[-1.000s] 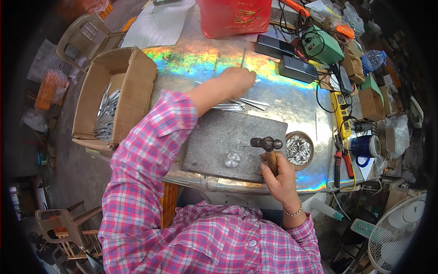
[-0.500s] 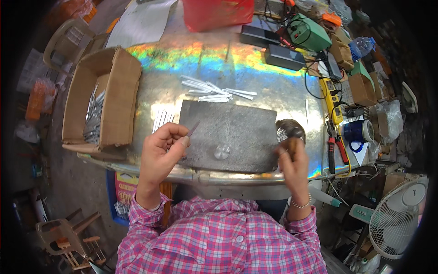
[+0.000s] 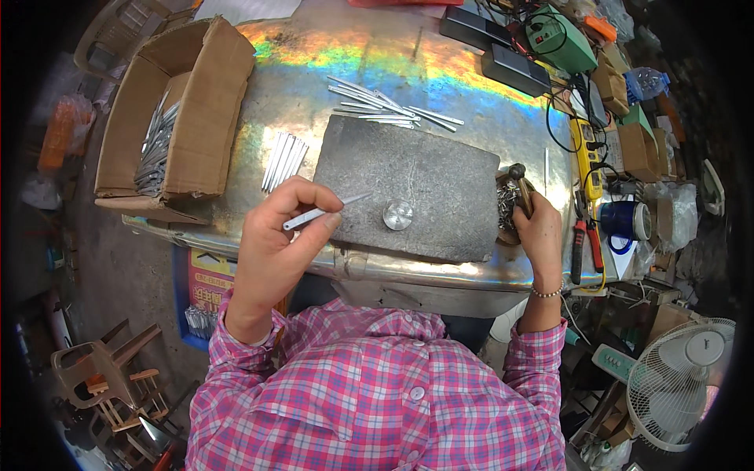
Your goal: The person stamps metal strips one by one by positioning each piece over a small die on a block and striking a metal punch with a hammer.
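Note:
Between thumb and fingers, my left hand (image 3: 279, 243) pinches a thin silver metal strip (image 3: 310, 217) with a hole at one end; its narrow tip points right over a dark grey flat block (image 3: 345, 157). A small round metal piece (image 3: 397, 214) sits on the block near its front edge. My right hand (image 3: 540, 235) is closed round the wooden handle of a hammer (image 3: 516, 170) with a small dark head. Its fingertips are at a bowl of small shiny metal pieces (image 3: 506, 206), partly hidden by the hand and the block.
Loose strips (image 3: 377, 102) lie behind the block, and a neat row of strips (image 3: 284, 162) lies left of it. A cardboard box (image 3: 208, 110) holds many more. Pliers (image 3: 580, 235), a blue mug (image 3: 616, 220) and a yellow power strip (image 3: 587, 157) stand at the right.
My right hand, blurred earlier, is now at the bowl with the hammer. The strip in my left hand now lies flatter and shows more of its length. The whole view has shifted.

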A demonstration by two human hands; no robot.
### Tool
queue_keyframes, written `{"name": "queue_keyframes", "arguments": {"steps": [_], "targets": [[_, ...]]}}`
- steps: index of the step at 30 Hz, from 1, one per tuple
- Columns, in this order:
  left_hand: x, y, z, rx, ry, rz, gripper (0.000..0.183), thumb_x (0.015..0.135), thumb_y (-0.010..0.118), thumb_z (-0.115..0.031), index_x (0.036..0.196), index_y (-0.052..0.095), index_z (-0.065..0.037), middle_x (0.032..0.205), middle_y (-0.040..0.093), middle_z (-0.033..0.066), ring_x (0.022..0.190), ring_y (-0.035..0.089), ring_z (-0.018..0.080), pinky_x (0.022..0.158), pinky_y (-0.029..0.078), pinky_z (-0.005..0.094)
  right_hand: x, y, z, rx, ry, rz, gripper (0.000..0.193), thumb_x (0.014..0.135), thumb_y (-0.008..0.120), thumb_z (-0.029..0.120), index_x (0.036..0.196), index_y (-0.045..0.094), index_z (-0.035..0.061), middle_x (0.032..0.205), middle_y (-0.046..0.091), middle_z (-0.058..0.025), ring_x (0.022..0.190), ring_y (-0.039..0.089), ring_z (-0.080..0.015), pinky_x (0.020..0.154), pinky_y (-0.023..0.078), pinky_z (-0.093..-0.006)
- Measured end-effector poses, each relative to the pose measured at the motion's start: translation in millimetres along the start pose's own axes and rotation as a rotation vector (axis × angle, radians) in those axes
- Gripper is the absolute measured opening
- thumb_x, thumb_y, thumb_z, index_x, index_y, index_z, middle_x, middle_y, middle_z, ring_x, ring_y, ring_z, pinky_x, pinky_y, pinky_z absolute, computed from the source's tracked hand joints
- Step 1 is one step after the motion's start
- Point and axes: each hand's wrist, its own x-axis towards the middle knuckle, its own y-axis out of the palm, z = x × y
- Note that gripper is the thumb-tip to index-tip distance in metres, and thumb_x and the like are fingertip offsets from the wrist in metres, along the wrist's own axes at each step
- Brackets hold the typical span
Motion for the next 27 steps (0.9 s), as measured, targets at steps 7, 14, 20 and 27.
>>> {"name": "queue_keyframes", "arguments": {"steps": [7, 14, 20, 27], "targets": [[2, 11, -4, 0.407, 0.259, 0.091, 0.015, 0.078, 0.068, 0.0, 0.092, 0.064, -0.002, 0.083, 0.061, 0.0098, 0.07, 0.062, 0.0198, 0.059, 0.048, 0.0287, 2, 7, -6, 0.142, 0.007, -0.001, 0.019, 0.077, 0.06, 0.011, 0.078, 0.053, -0.0063, 0.071, 0.057, -0.0259, 0.065, 0.056, -0.0409, 0.061, 0.044, -0.0446], [13, 25, 15, 0.546, 0.29, 0.155, 0.015, 0.077, 0.07, -0.001, 0.091, 0.064, -0.001, 0.079, 0.059, 0.0117, 0.067, 0.06, 0.0271, 0.057, 0.046, 0.0331, -3, -2, -16, 0.531, 0.199, 0.016, 0.014, 0.081, 0.059, 0.011, 0.076, 0.055, -0.0008, 0.063, 0.054, -0.0038, 0.058, 0.046, -0.0114, 0.053, 0.039, -0.0274], [16, 25, 40, 0.559, 0.238, 0.163, 0.011, 0.079, 0.067, -0.001, 0.09, 0.064, 0.001, 0.079, 0.06, 0.0117, 0.069, 0.059, 0.0249, 0.06, 0.046, 0.0325, -11, 0, -21, 0.975, 0.278, 0.083, 0.008, 0.089, 0.059, 0.01, 0.088, 0.055, 0.0035, 0.063, 0.044, 0.0066, 0.048, 0.035, -0.0011, 0.042, 0.025, -0.0192], [13, 21, 35, 0.391, 0.158, 0.177, 0.008, 0.081, 0.066, -0.003, 0.089, 0.066, 0.0, 0.08, 0.062, 0.0093, 0.071, 0.06, 0.0185, 0.06, 0.044, 0.0281, -22, -12, 3, 0.984, 0.269, 0.144, 0.008, 0.089, 0.059, 0.011, 0.089, 0.057, 0.0032, 0.065, 0.046, 0.0079, 0.051, 0.035, 0.0, 0.043, 0.024, -0.0192]]}}
